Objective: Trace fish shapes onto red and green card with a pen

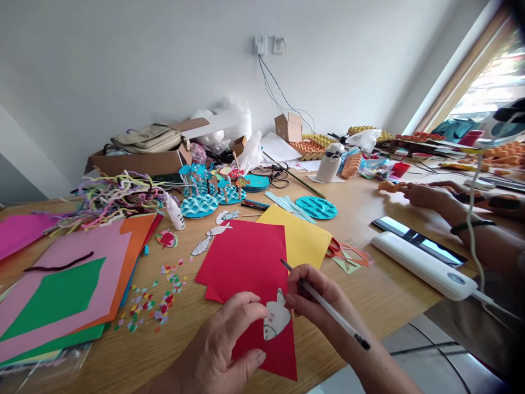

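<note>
A white paper fish cutout [277,318] with drawn black lines lies on a sheet of red paper [250,251]. My right hand [315,298] grips a pen [328,307] with a clear barrel, its tip pointing up and away over the red paper. The thumb of that hand is at the fish's right edge. To the left of the fish, my left hand [229,342] is open, thumb and fingers spread apart, its fingertips close to the cutout. More white fish cutouts [202,245] lie beyond the red paper's left corner. Yellow paper [301,232] lies partly under the red sheet.
Coloured sheets [112,257] and paper scraps [164,301] lie left. A glue bottle [175,212] stands behind, near fish decorations on blue wavy bases [199,207]. Red-handled scissors [334,247] lie right, before a white power bank-like device [422,265]. Another person's hands [426,200] work at far right.
</note>
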Action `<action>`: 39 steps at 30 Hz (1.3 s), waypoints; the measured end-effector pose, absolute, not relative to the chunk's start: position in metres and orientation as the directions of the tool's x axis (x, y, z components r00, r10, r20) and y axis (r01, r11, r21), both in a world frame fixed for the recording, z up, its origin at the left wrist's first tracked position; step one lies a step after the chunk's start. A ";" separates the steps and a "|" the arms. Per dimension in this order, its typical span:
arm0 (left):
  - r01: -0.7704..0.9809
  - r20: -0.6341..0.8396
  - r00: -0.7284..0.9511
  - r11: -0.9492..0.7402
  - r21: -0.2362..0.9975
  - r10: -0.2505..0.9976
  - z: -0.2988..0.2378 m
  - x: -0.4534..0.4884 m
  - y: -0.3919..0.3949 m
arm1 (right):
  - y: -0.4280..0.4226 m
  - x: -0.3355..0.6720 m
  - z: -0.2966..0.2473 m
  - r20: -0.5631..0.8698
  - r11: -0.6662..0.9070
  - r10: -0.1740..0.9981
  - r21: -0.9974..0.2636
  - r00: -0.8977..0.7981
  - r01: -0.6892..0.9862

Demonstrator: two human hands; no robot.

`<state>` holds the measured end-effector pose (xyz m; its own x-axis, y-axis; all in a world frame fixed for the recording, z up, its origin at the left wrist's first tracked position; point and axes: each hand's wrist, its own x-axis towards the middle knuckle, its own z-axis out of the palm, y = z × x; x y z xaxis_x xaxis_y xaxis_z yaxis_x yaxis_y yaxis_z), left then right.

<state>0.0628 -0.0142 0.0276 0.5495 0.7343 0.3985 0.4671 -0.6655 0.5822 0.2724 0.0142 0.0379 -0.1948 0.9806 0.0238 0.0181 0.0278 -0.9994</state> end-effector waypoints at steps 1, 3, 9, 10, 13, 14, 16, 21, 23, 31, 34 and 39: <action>0.439 0.361 0.544 -0.624 0.647 0.757 0.033 0.064 -0.010 | 0.018 0.268 0.040 0.037 0.034 0.980 -0.999 -0.198 -0.017; 0.390 0.319 0.525 -0.557 0.733 0.789 0.041 0.066 -0.001 | 0.028 0.259 0.041 0.064 0.056 0.974 -0.998 -0.218 -0.041; 0.576 0.124 0.348 -0.316 0.754 0.929 0.049 0.036 0.058 | 0.065 0.251 0.045 0.271 0.305 0.945 -0.931 -0.182 0.200; 0.618 0.115 0.291 -0.278 0.736 0.950 0.048 0.025 0.073 | 0.073 0.251 0.050 0.305 0.344 0.936 -0.900 -0.176 0.267; 0.712 0.101 0.174 -0.196 0.675 0.980 0.044 -0.011 0.119 | 0.096 0.250 0.062 0.372 0.416 0.909 -0.812 -0.188 0.408; 0.741 0.092 0.149 -0.173 0.649 0.985 0.041 -0.020 0.132 | 0.104 0.249 0.063 0.391 0.435 0.900 -0.784 -0.191 0.444; 0.793 0.056 0.144 -0.149 0.590 0.988 0.035 -0.033 0.154 | 0.117 0.244 0.061 0.424 0.465 0.883 -0.734 -0.201 0.495; 0.889 -0.048 0.202 -0.163 0.428 0.978 0.028 -0.034 0.166 | 0.132 0.244 0.035 0.454 0.515 0.854 -0.668 -0.254 0.537; 0.911 -0.058 0.235 -0.199 0.361 0.970 0.030 -0.030 0.158 | 0.131 0.248 0.028 0.466 0.523 0.847 -0.645 -0.256 0.557; 0.937 -0.096 0.330 -0.313 0.159 0.939 0.027 -0.026 0.152 | 0.125 0.251 0.027 0.530 0.589 0.797 -0.575 -0.291 0.568; 0.944 -0.122 0.324 -0.314 0.100 0.938 0.024 -0.025 0.164 | 0.121 0.248 0.027 0.542 0.612 0.781 -0.563 -0.310 0.556; 0.952 -0.117 0.307 -0.306 0.030 0.944 0.026 -0.024 0.175 | 0.117 0.249 0.026 0.541 0.640 0.763 -0.552 -0.355 0.534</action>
<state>-0.0236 0.1746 0.0262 0.3074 0.9444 -0.1169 0.9515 -0.3060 0.0303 0.2485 0.1170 0.0262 -0.3548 0.7627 0.5407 0.5343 0.6400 -0.5522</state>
